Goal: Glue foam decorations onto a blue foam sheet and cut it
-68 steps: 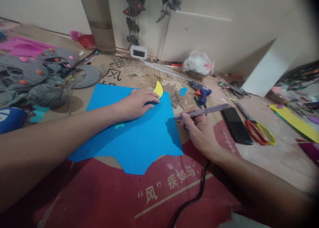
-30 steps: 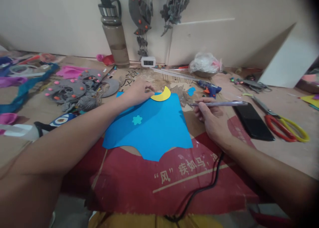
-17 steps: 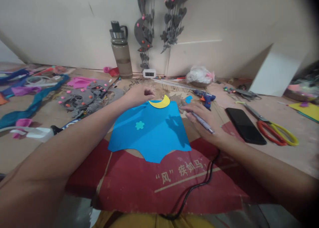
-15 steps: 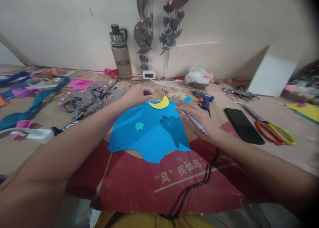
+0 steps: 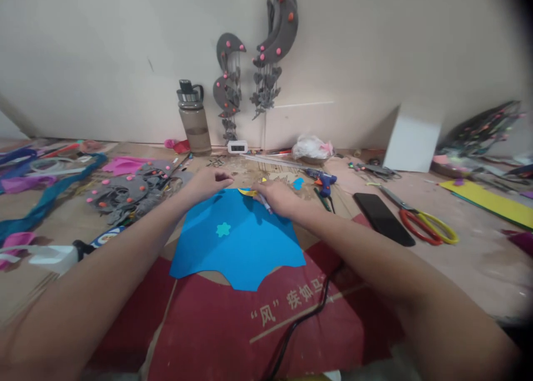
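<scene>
A blue felt sheet (image 5: 238, 253) with a scalloped near edge lies on the cardboard, with a small green flower (image 5: 223, 229) on it. My right hand (image 5: 277, 196) has a pale purple pen (image 5: 265, 204) in its grip. Its fingers reach over a yellow crescent (image 5: 247, 192) at the sheet's far edge and hide much of it. Close to the sheet's far left corner is my left hand (image 5: 206, 184), its fingers loosely curved with a gap at the thumb and nothing visible between them.
Right of the sheet are a blue glue gun (image 5: 322, 181), a black phone (image 5: 383, 219) and scissors (image 5: 422, 220). Grey felt pieces (image 5: 125, 192) lie on the left. A bottle (image 5: 194, 123) stands by the wall. A black cable (image 5: 297, 320) crosses the red cardboard (image 5: 200, 325).
My right hand has moved left onto the yellow crescent, pen still in it. My left hand stays near the far left corner. The camera view has tilted up and turned right.
</scene>
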{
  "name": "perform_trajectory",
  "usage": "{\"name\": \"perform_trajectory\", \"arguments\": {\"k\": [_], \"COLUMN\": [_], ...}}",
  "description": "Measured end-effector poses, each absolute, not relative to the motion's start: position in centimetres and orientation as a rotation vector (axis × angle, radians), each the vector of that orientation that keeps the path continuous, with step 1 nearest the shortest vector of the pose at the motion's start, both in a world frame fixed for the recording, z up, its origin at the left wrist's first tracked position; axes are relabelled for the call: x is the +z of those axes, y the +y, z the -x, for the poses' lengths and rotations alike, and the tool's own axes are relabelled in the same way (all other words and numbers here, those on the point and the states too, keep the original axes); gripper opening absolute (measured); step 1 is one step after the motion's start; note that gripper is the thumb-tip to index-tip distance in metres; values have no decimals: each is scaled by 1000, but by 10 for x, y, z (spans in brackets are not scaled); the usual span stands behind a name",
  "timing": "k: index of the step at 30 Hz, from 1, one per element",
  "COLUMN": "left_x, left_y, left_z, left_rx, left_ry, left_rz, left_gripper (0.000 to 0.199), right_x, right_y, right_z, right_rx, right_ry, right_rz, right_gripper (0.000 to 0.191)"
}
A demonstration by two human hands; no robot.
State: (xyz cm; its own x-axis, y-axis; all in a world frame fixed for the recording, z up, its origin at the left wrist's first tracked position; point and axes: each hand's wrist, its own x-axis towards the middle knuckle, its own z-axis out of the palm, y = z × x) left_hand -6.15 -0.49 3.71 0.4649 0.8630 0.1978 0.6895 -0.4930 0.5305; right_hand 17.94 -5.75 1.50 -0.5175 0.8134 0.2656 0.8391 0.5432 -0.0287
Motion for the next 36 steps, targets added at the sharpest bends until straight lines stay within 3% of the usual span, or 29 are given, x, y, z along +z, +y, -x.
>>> {"name": "perform_trajectory", "arguments": {"k": [4, 10, 21, 26, 31, 36], "left_x": [31, 35, 34, 43, 62, 62], "left_y": [-4, -11, -18, -16, -24, -48], "left_z": [63, 59, 58, 68, 77, 71], "left_rx": [724, 806, 762, 520, -84, -234], "left_ry": [1299, 1300, 1308, 1281, 1093, 1000], "left_rz": [-2288, -2244, -2308, -2345, -2408, -2489], "left_gripper": [30, 31, 33, 30, 26, 39], "right_x": [32, 59, 31, 21, 29, 30], "right_y": [-54, -31, -13, -26, -64, -101], "right_z": [-190, -236, -238, -235, -216, -194], "right_rx": [-379, -632, -541, -403, -112, 114], "right_ry": [-2585, -2107, -2205, -2225, -2079, -2019], "right_rz": [1272, 1387, 1532, 1495, 1154, 1061], "right_gripper": [27, 35, 28, 29, 32, 27]}}
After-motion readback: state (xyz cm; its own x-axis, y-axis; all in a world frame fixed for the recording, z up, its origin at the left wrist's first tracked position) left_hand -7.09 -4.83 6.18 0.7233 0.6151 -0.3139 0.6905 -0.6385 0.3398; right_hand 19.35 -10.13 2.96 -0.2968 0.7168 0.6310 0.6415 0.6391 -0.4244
